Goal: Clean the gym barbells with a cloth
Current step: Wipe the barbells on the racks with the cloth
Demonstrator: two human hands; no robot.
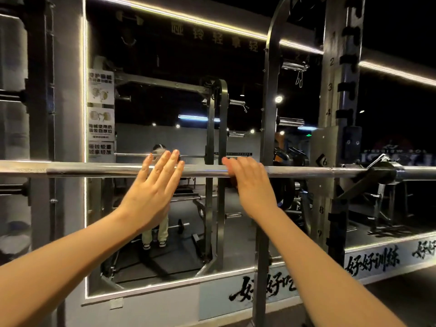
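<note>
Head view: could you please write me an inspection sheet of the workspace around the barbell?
Surface: nothing seen; no table in view.
Job's things: barbell lies level on the rack; no cloth seen.
Clutter: nothing seen.
Hands: left hand flat with straight fingers across the bar; right hand curls its fingers over the bar.
Cables: nothing seen.
Surroundings: mirror behind the bar, posters on it, light strips along its edges.

Glossy, smooth chrome-metal barbell [295, 171]
</note>
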